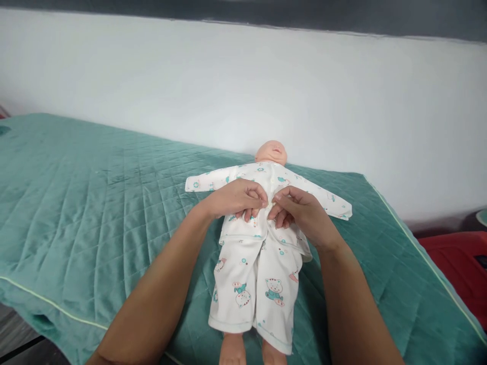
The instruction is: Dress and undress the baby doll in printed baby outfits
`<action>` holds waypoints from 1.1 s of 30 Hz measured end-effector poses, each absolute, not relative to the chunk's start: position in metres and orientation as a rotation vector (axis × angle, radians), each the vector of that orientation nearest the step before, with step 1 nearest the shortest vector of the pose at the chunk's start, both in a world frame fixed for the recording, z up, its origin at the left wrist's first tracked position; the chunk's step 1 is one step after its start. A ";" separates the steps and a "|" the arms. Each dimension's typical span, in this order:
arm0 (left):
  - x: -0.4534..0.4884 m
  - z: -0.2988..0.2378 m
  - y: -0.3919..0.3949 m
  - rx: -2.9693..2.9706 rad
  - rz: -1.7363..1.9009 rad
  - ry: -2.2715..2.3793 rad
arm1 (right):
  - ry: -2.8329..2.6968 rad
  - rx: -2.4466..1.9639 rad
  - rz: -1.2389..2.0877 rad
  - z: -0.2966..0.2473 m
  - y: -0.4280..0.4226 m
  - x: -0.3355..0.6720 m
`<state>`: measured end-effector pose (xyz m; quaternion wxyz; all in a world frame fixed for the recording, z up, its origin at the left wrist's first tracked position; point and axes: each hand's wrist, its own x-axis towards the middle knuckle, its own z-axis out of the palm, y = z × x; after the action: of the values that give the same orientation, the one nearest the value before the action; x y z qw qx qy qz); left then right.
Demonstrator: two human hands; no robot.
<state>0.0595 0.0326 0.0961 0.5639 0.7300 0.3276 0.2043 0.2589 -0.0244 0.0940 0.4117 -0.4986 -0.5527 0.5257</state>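
Note:
A baby doll [271, 152] lies on its back, head toward the wall, feet toward me. It wears a white printed shirt [251, 175] with long sleeves spread to both sides, and matching pants [276, 274]. My left hand [239, 197] pinches the shirt's front edge at mid-chest. Opposite it, my right hand [299, 208] pinches the other front edge, fingertips close to a small pale button [270, 205]. Above my hands the shirt front is together; below them its two edges part slightly. My fingers partly hide the button.
A green quilted cover [114, 213] lies under the doll, its pale piping along the edges. Behind stands a white wall [190, 81] with a dark band on top. A red object [456, 268] sits beyond the cover's right edge.

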 end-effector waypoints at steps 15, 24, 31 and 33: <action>0.058 0.095 0.033 1.704 0.466 0.719 | -1.396 -1.255 1.289 0.092 -0.023 0.259; 0.058 0.098 0.032 1.729 0.468 0.699 | -1.445 -1.234 1.311 0.093 -0.025 0.260; 0.059 0.095 0.032 1.624 0.555 0.702 | -1.364 -1.147 1.281 0.090 -0.024 0.264; 0.059 0.094 0.032 1.607 0.576 0.697 | -1.309 -1.119 1.245 0.088 -0.023 0.265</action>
<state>0.0587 0.0319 0.0938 0.6043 0.6943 0.3014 0.2487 0.2653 -0.0228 0.0882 0.4868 -0.4601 -0.5380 0.5117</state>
